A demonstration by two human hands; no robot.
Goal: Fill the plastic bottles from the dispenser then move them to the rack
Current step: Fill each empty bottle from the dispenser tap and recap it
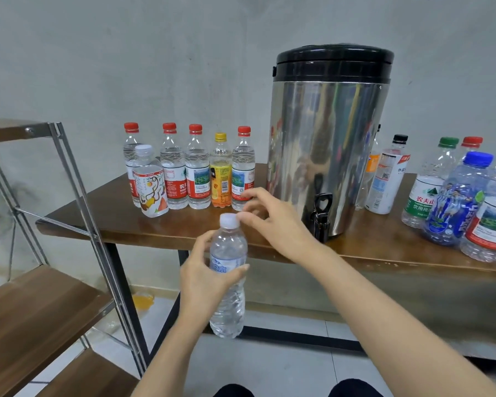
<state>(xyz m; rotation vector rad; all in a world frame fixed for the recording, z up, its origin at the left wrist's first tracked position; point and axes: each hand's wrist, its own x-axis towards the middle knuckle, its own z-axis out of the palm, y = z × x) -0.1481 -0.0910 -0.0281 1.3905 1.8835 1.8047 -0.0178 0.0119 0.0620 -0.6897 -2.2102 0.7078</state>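
A: Your table (384, 253) spans the middle of the frame. The rack (40, 310) fills the lower left, just beside the table's end. I judge it stands that near so a bottle has only a short way to travel.

B: The dispenser (327, 138) stands right of centre, with its tap (321, 216) pointing at you near the table's front edge. That probably lets you bring a bottle up underneath it.

A: The capped bottles stand in two groups, the left row (195, 167) and the right cluster (455, 202), with the dispenser between them. One group may be finished and the other waiting, but I can't tell which is which.

B: Red labels in the row show "农夫". The green-capped bottle (425, 190) at the right reads "农夫山" above "饮用纯". The other print is too small to read.

A: Your left hand (204, 279) is wrapped around the held bottle (228, 299) at its label. The bottle is upright at lower centre, in front of the table edge and left of the tap. Its blue label shows "白水".

B: Your right hand (272, 222) hovers at the white cap (229, 220) with its fingers curved. One fingertip is against the cap's right side, but I can't tell whether it actually pinches. Steadying the body with your left hand frees the right one to turn the cap.
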